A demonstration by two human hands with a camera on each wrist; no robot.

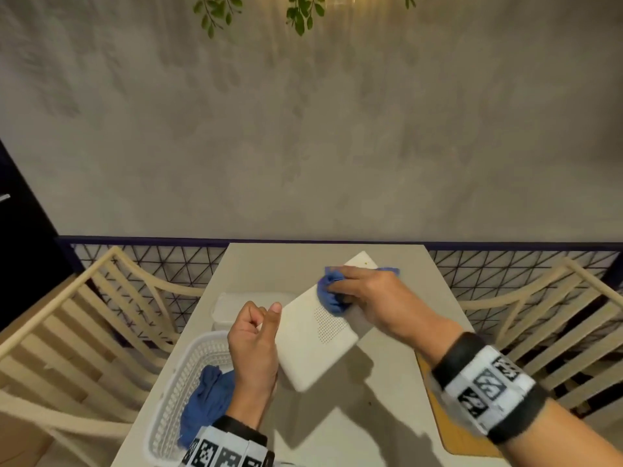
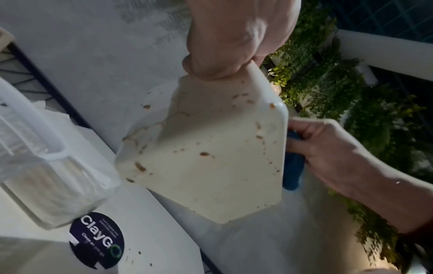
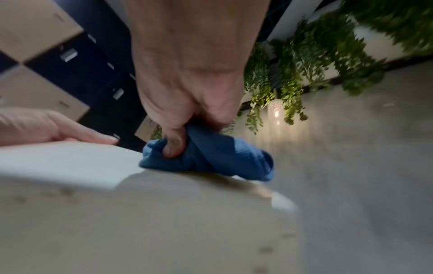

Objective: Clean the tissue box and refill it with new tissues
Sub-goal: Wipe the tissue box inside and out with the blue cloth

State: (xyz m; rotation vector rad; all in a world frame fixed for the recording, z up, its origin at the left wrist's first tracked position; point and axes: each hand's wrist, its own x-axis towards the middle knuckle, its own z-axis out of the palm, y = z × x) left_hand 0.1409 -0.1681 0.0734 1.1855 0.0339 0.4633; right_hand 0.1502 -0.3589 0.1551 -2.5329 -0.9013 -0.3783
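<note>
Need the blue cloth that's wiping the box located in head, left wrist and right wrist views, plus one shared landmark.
Head: blue cloth right of centre, bunched under the right hand on the white tissue box.
Left wrist: only a blue sliver at the box's right edge, behind the right hand's fingers.
Right wrist: centre frame, gripped against the box.
Shared landmark: the white tissue box.

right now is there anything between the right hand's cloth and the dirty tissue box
Nothing visible is in the way. The right hand grips the blue cloth and presses it straight onto the white tissue box, which the left hand holds tilted above the table. Brown stains show on the box's other faces in the left wrist view.
</note>
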